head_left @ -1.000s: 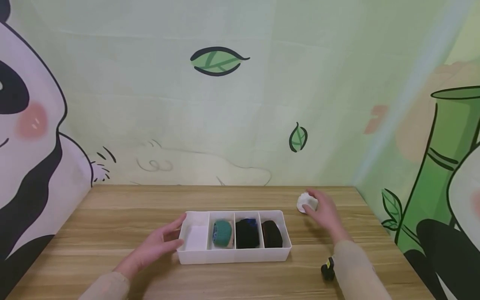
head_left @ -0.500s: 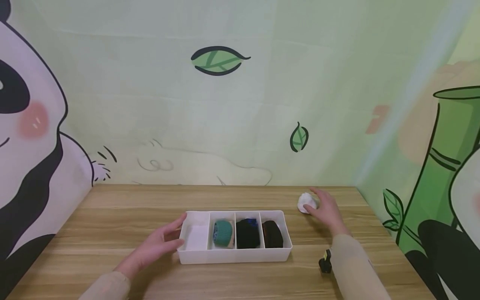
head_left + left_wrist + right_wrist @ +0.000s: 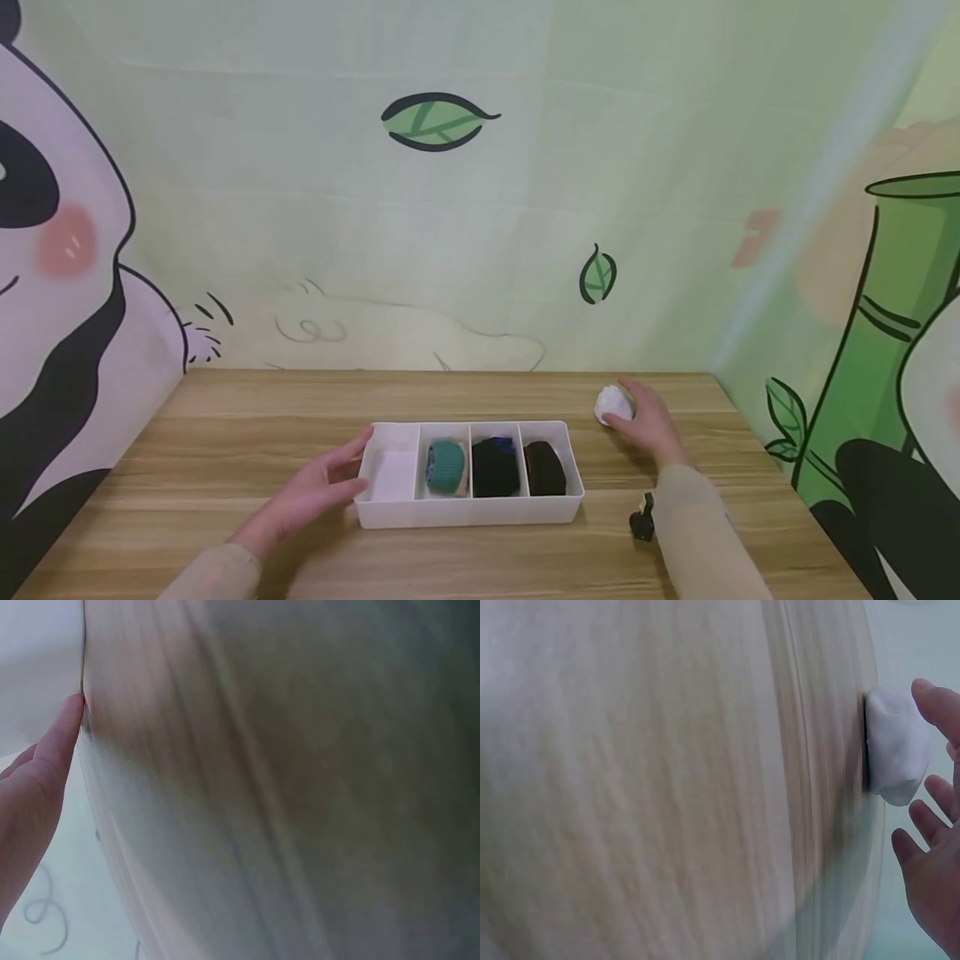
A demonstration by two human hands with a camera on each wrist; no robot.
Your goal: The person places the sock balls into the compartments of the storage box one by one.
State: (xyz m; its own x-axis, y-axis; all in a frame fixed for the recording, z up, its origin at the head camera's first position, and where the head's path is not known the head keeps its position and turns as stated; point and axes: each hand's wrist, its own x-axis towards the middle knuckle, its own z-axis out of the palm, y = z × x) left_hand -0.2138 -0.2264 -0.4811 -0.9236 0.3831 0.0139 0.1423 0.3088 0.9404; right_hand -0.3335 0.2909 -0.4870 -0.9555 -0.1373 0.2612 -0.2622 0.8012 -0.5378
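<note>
A white divided storage box (image 3: pixel 465 512) stands on the table in the head view. A teal rolled sock (image 3: pixel 446 467), a black rolled sock with a blue patch (image 3: pixel 496 468) and a dark brown rolled sock (image 3: pixel 545 469) sit in separate compartments; the leftmost shows its white floor. My left hand (image 3: pixel 315 493) rests against the box's left end, fingers straight. To the box's right, a white bundled sock (image 3: pixel 892 746) lies on the table. My right hand (image 3: pixel 652 421) is around it with fingers spread, thumb (image 3: pixel 931 701) close to the sock; contact is unclear.
The wooden table (image 3: pixel 285 400) ends at the back against a printed wall covering (image 3: pixel 480 250) with a panda and bamboo. A small black device (image 3: pixel 642 521) sits at the right wrist.
The right forearm and its wrist device have shifted slightly left, and the right hand has turned a little about the white sock. The left hand, the box and the white sock have barely moved.
</note>
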